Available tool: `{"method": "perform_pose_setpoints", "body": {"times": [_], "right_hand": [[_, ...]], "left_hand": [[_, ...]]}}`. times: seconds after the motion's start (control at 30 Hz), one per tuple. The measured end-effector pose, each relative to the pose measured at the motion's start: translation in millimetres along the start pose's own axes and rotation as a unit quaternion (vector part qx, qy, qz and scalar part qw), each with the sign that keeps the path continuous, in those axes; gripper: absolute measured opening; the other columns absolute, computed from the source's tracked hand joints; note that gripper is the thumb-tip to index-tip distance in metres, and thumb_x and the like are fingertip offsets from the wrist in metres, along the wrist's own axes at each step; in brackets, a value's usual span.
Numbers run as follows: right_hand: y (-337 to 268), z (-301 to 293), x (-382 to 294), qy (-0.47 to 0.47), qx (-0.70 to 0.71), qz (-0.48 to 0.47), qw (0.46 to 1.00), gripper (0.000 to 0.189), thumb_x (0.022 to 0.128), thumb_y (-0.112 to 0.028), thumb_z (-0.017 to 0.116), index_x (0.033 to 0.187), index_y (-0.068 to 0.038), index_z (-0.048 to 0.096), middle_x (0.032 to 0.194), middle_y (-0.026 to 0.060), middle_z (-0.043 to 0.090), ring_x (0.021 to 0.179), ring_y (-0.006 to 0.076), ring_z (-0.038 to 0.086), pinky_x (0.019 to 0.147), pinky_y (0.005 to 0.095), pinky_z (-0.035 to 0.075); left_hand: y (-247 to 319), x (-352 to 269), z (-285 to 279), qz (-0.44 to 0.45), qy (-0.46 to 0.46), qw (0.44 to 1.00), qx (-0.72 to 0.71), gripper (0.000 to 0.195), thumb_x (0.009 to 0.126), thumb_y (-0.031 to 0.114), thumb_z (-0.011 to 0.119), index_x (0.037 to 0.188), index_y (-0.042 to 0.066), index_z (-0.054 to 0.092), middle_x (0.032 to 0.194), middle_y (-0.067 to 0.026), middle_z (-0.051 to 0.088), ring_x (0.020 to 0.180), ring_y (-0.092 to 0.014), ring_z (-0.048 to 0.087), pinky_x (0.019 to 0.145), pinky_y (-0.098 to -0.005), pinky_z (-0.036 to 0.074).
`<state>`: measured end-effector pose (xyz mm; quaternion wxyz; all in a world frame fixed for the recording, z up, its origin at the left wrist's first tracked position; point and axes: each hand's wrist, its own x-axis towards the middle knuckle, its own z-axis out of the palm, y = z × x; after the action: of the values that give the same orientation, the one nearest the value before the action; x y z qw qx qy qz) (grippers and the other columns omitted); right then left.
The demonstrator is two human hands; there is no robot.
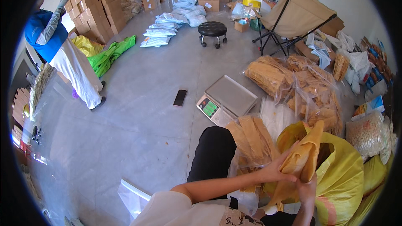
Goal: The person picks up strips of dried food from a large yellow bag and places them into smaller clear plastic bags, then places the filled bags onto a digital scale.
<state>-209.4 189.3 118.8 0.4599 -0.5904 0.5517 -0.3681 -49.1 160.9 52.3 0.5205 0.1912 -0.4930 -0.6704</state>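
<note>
Both my hands grip a folded bundle of tan sheets point(301, 157), which look like dried tofu skin. My left hand point(280, 170) clasps its near left side, while my right hand point(307, 188) holds the lower end. Right behind the bundle, a yellow woven sack point(342, 163) gapes open; its inside is mostly dark. A clear plastic bag point(248, 169) by my knee holds more such sheets point(251, 135). Beyond it sits a digital scale point(232, 95) with a bare metal pan and a lit green display. Filled clear bags of tan sheets point(314, 94) lie to the scale's right.
A phone point(180, 97) lies on the grey floor left of the scale. Farther off stand a black wheeled stool point(212, 29) and a beige folding chair point(295, 12). A person point(59, 44) stands at the left near stacked cartons point(94, 9). White packages point(169, 22) line the floor.
</note>
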Motion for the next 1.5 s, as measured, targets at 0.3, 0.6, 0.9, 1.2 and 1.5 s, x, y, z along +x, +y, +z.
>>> {"method": "perform_pose_setpoints", "body": {"times": [0.3,0.6,0.9,1.2,1.5], "right_hand": [[45,41,-17,-0.119,-0.153,-0.039,0.980,0.090,0.077,-0.023,0.070,0.140,0.011,0.015,0.135,0.0230,0.034,0.127,0.0296,0.035,0.104,0.0349,0.028],[83,50,-41,-0.062,-0.191,-0.035,0.979,0.065,0.094,-0.025,0.041,0.140,0.012,0.013,0.137,0.0273,0.031,0.127,0.0336,0.033,0.107,0.0361,0.022],[60,38,-57,-0.050,-0.138,-0.018,0.989,0.074,0.075,-0.022,0.070,0.133,0.007,0.035,0.120,0.0213,0.049,0.110,0.0308,0.050,0.092,0.0342,0.041],[66,34,-57,0.018,-0.205,-0.041,0.978,0.081,0.060,-0.027,0.082,0.126,0.005,0.046,0.104,0.0178,0.056,0.095,0.0282,0.057,0.081,0.0344,0.046],[101,25,-53,-0.042,-0.181,0.057,0.981,0.107,0.062,-0.033,0.083,0.139,0.005,0.019,0.124,0.0201,0.042,0.118,0.0295,0.044,0.098,0.0376,0.037]], "left_hand": [[-71,-58,-23,-0.284,0.072,0.884,-0.363,0.054,0.089,0.031,0.060,0.133,0.007,0.041,0.128,-0.0051,0.050,0.115,-0.017,0.049,0.097,-0.0326,0.039],[-96,-76,-12,-0.320,0.146,0.890,-0.291,0.052,0.090,0.032,0.057,0.132,0.005,0.043,0.127,-0.0043,0.051,0.114,-0.018,0.050,0.097,-0.0336,0.038],[-131,-76,-22,-0.277,0.185,0.884,-0.329,0.039,0.092,0.021,0.052,0.127,0.003,0.047,0.122,-0.0077,0.056,0.108,-0.019,0.056,0.093,-0.0340,0.045],[-132,-71,-13,-0.289,0.217,0.886,-0.291,0.034,0.092,0.017,0.052,0.122,0.002,0.051,0.119,-0.0077,0.058,0.106,-0.019,0.057,0.089,-0.0326,0.047],[-113,-62,-4,-0.272,0.217,0.896,-0.277,0.034,0.093,0.022,0.050,0.121,0.003,0.052,0.115,-0.0080,0.060,0.101,-0.019,0.059,0.089,-0.0340,0.048]]}}
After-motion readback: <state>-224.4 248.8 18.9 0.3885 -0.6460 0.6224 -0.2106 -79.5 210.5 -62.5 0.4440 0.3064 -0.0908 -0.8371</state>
